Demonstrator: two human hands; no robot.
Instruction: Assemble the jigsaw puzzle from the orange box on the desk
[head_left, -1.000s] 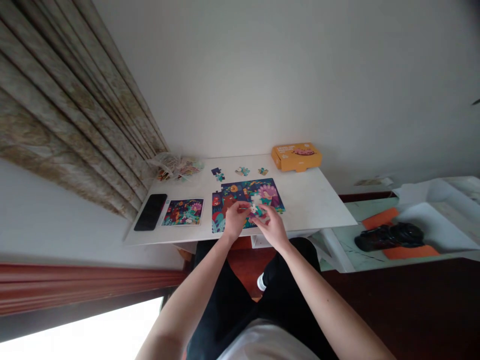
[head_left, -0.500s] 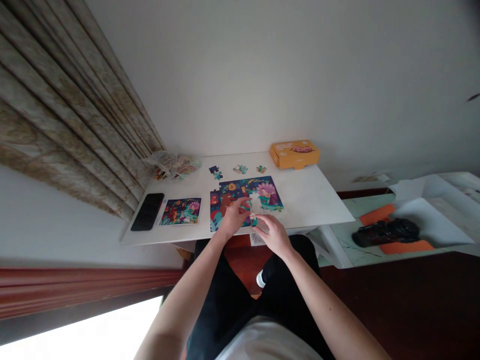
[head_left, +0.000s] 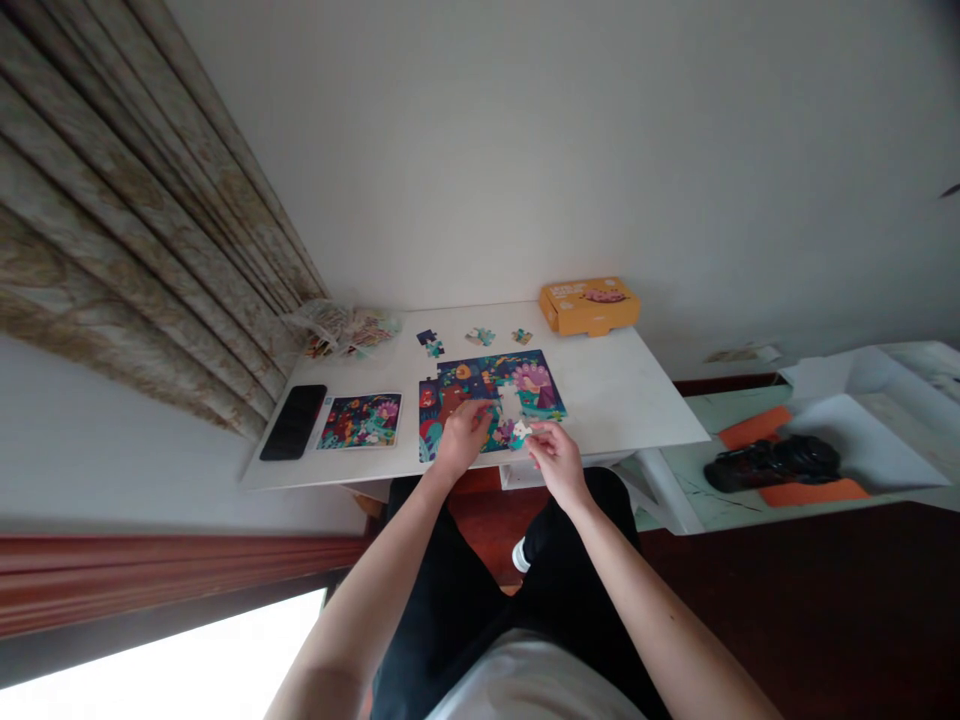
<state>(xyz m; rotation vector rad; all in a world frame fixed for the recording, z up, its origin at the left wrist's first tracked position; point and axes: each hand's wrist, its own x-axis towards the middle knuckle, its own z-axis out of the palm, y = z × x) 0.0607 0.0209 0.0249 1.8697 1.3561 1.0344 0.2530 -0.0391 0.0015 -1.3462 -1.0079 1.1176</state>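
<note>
**You Are Pinching And Steadying**

Your right hand (head_left: 556, 462) is holding a pale puzzle piece (head_left: 519, 431) in a closed fingertip grip, just at the lower edge of the jigsaw puzzle (head_left: 465, 375). Your left hand (head_left: 463, 440) is resting open on the puzzle, probably for keeping it steady. The puzzle is lying on the worktop (head_left: 622, 400), and it is showing a white gap (head_left: 510, 402). Beside it, a picture card (head_left: 360, 420) is lying, perhaps for comparing. Farther away, loose pieces (head_left: 480, 337) and an orange box (head_left: 589, 306) are sitting.

Small lettering (head_left: 566, 291) on the orange cardboard box (head_left: 592, 315), too small to read, no legible text on the jigsaw puzzle (head_left: 480, 378)
</note>
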